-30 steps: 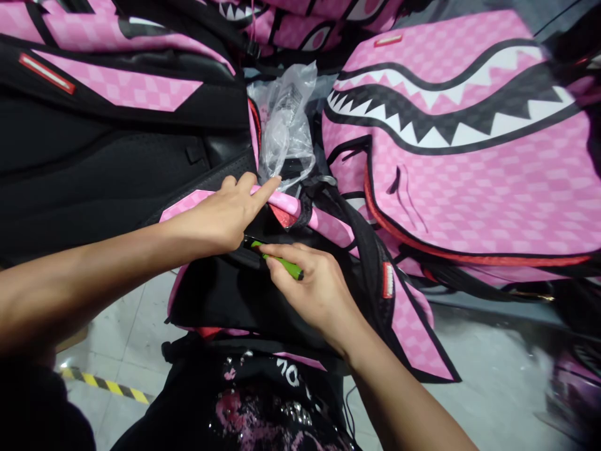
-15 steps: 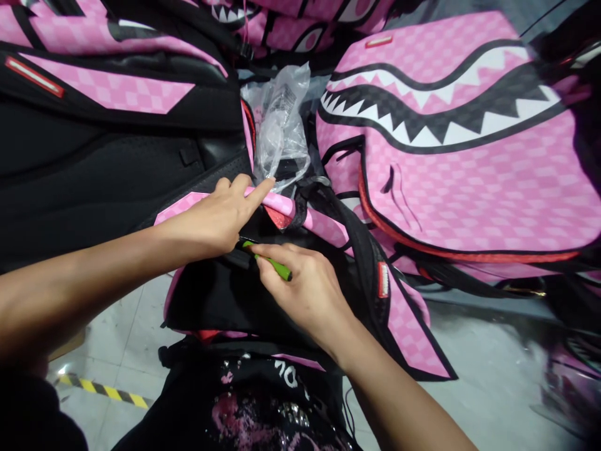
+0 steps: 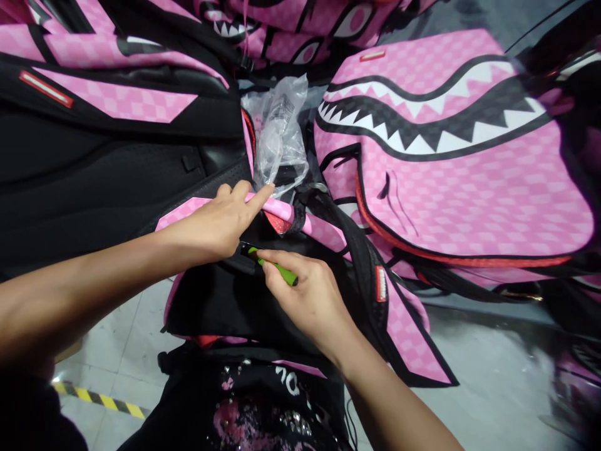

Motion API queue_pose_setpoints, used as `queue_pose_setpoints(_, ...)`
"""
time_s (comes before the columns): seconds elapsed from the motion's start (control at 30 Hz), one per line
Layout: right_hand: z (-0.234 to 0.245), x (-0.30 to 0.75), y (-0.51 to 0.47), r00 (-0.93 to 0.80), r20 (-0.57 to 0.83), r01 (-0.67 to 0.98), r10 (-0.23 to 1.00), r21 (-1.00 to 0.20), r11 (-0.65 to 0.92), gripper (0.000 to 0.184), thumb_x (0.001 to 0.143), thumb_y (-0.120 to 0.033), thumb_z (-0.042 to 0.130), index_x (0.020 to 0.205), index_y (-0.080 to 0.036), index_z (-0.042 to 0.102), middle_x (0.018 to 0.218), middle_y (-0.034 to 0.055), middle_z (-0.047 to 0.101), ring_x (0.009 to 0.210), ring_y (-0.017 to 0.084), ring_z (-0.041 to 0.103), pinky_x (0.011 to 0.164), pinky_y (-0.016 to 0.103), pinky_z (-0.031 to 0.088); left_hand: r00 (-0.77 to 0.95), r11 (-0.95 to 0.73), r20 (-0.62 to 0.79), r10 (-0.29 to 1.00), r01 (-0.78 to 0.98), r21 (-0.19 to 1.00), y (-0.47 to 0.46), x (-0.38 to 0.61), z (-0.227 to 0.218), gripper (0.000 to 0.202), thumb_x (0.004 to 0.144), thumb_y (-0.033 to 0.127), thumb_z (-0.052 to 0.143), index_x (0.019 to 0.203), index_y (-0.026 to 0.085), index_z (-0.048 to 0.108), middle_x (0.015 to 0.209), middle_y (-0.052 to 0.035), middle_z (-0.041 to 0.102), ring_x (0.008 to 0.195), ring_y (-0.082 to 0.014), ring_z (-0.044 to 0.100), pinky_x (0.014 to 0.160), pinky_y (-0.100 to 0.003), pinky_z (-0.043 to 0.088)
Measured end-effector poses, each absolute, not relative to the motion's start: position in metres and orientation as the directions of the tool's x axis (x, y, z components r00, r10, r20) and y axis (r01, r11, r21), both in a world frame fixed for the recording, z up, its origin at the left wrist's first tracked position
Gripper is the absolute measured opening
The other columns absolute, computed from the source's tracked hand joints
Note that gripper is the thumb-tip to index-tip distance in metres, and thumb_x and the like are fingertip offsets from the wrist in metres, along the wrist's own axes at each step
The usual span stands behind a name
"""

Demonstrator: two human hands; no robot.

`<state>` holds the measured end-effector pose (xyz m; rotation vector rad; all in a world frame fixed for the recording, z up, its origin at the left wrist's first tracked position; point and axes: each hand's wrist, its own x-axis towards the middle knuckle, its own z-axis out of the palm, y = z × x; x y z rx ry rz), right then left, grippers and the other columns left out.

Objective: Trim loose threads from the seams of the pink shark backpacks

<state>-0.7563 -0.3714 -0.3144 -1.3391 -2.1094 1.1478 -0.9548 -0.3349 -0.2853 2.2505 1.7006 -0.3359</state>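
My right hand (image 3: 312, 288) pinches a small tool with a green handle (image 3: 285, 273); its dark front end points left at the black panel and blends into it, so its exact kind is unclear. Across the bag's pink checkered edge lies my left hand (image 3: 225, 222), gripping it with the index finger stretched out and the thumb hidden. The black and pink backpack (image 3: 216, 300) rests near my lap, and a black strap with a red-framed label (image 3: 380, 284) hangs off its right side.
A pink backpack with a shark-mouth print (image 3: 469, 200) lies at right. Another backpack (image 3: 117, 169) spreads at left, its black back panel up. Crumpled clear plastic (image 3: 282, 138) sits between them. More pink bags (image 3: 300, 25) are behind. Yellow-black tape (image 3: 101, 399) marks the tiled floor.
My right hand and the green-handled tool have shifted slightly right and down, away from my left hand. The left hand keeps its place on the pink edge. The camera view has tilted a little.
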Motion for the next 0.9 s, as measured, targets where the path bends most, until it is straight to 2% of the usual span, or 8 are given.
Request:
queue_pose_setpoints(0.13,-0.315,-0.76,-0.372,-0.433,-0.073,0.569,0.898,-0.795,0.21,0.028,0.092,-0.022,0.056,0.11,-0.025,0.077,0.103,0.0021,0.079,0.086,0.02,0.075,0.077,0.03,0.059,0.266,-0.254,-0.382,0.885,0.964,0.083,-0.335,-0.954,-0.284,0.099,0.077,0.009,0.055,0.158,0.022,0.0,0.144,-0.0181,0.033,0.114,-0.0297,0.047,0.09,-0.042,0.05)
queue_pose_setpoints(0.27,-0.315,-0.763,-0.369,-0.502,-0.085,0.505,0.861,-0.836,0.213,0.028,0.091,-0.021,0.056,0.11,-0.026,0.077,0.101,0.0003,0.079,0.085,0.018,0.075,0.077,0.028,0.058,0.246,-0.245,-0.406,0.88,0.968,0.055,-0.334,-0.95,-0.28,0.098,0.078,0.007,0.054,0.158,0.02,-0.001,0.145,-0.0186,0.032,0.115,-0.03,0.046,0.088,-0.039,0.05)
queue_pose_setpoints(0.43,-0.316,-0.761,-0.368,-0.45,-0.071,0.594,0.89,-0.768,0.239,0.028,0.09,-0.021,0.057,0.109,-0.024,0.078,0.1,0.0021,0.079,0.083,0.02,0.076,0.076,0.031,0.059,0.225,-0.228,-0.448,0.865,0.972,0.048,-0.334,-0.945,-0.273,0.098,0.079,0.005,0.054,0.159,0.019,0.0,0.143,-0.0174,0.035,0.117,-0.0301,0.045,0.089,-0.038,0.049)
queue_pose_setpoints(0.53,-0.317,-0.762,-0.369,-0.477,-0.066,0.552,0.876,-0.798,0.241,0.029,0.091,-0.022,0.056,0.11,-0.025,0.077,0.1,0.0014,0.079,0.084,0.019,0.076,0.078,0.03,0.059,0.224,-0.229,-0.449,0.865,0.972,0.045,-0.334,-0.945,-0.273,0.097,0.079,0.004,0.054,0.159,0.017,0.001,0.143,-0.0177,0.036,0.118,-0.0304,0.044,0.092,-0.039,0.048)
queue_pose_setpoints(0.6,-0.317,-0.761,-0.37,-0.484,-0.068,0.544,0.872,-0.805,0.239,0.028,0.09,-0.022,0.057,0.109,-0.025,0.077,0.1,0.0003,0.079,0.084,0.019,0.076,0.076,0.029,0.06,0.225,-0.222,-0.439,0.87,0.973,0.058,-0.334,-0.946,-0.275,0.097,0.079,0.004,0.054,0.159,0.019,0.001,0.143,-0.0171,0.036,0.118,-0.0303,0.044,0.091,-0.038,0.049)
queue_pose_setpoints(0.73,-0.317,-0.757,-0.37,-0.423,-0.031,0.619,0.905,-0.74,0.264,0.029,0.09,-0.023,0.055,0.107,-0.025,0.078,0.1,0.0018,0.079,0.085,0.022,0.077,0.073,0.031,0.06,0.233,-0.228,-0.426,0.874,0.972,0.064,-0.335,-0.947,-0.278,0.099,0.078,0.003,0.053,0.159,0.021,0.0,0.146,-0.0173,0.033,0.118,-0.0303,0.046,0.088,-0.037,0.05)
queue_pose_setpoints(0.9,-0.316,-0.758,-0.368,-0.477,-0.075,0.6,0.876,-0.755,0.262,0.029,0.09,-0.024,0.056,0.108,-0.026,0.078,0.097,0.0004,0.08,0.083,0.021,0.077,0.073,0.03,0.06,0.213,-0.211,-0.421,0.882,0.976,0.052,-0.335,-0.946,-0.28,0.099,0.077,0.002,0.053,0.159,0.021,0.0,0.146,-0.0175,0.033,0.117,-0.0302,0.047,0.088,-0.037,0.051)
